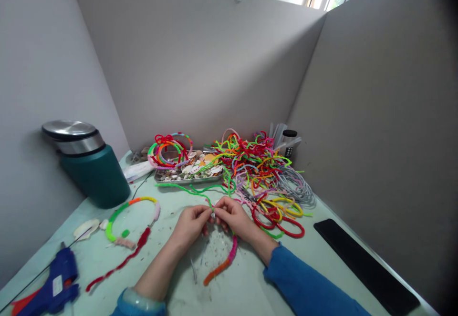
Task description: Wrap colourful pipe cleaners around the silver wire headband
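Note:
My left hand (193, 223) and my right hand (233, 215) meet low over the table, fingertips pinched together on a green pipe cleaner (200, 193). Its loose ends trail away behind my fingers. From under my right hand hangs a curved strip wrapped in pink and orange pipe cleaner (229, 261), its orange end toward me. The exact spot between my fingertips is partly hidden. Left of my left hand lies a multicoloured wrapped ring (111, 220), with a dark red pipe cleaner tail (121, 267) stretching from it.
A blue glue gun (59, 280) lies front left, below a teal bottle (95, 175). At the back are a metal tray (189, 181) of small pieces, finished rings (168, 151) and a tangled pipe cleaner pile (250, 156). Red loops (295, 232) and a black bar (361, 263) lie right.

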### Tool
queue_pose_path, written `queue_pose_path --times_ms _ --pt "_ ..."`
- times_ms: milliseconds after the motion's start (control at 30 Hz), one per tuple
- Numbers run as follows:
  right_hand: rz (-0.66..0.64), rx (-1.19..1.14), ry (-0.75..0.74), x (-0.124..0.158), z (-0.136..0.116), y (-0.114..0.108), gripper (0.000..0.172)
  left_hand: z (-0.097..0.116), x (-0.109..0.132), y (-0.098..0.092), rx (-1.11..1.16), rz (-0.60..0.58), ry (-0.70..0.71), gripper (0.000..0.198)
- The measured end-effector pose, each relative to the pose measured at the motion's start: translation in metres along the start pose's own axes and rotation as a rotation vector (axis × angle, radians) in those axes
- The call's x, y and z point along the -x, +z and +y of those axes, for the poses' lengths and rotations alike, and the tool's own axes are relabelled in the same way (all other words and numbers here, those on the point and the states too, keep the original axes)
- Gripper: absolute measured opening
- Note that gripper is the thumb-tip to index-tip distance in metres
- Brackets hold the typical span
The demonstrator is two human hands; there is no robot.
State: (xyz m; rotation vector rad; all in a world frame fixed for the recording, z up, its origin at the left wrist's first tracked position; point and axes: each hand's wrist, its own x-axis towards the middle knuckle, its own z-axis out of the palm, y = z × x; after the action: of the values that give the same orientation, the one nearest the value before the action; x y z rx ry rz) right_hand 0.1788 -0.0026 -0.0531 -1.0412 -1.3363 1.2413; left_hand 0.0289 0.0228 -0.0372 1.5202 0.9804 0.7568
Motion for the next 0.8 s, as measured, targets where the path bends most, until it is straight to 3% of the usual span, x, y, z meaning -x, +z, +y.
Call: queue_pose_path --times_ms 300,667,800 --pt "-0.015 0.001 0.020 -0.001 0.003 -0.001 0.023 0.004 0.003 -0.002 -0.025 -0.037 0.062 0.022" --pt "-0.028 -0.012 0.007 -0.001 0.002 -0.002 0.019 -0.002 0.000 0.000 -0.004 0.106 0.069 0.024" --pt "-0.017 -0.011 0.015 -0.001 0.003 -0.002 0.018 -0.003 -0.001 -0.001 0.005 0.106 0.045 0.022"
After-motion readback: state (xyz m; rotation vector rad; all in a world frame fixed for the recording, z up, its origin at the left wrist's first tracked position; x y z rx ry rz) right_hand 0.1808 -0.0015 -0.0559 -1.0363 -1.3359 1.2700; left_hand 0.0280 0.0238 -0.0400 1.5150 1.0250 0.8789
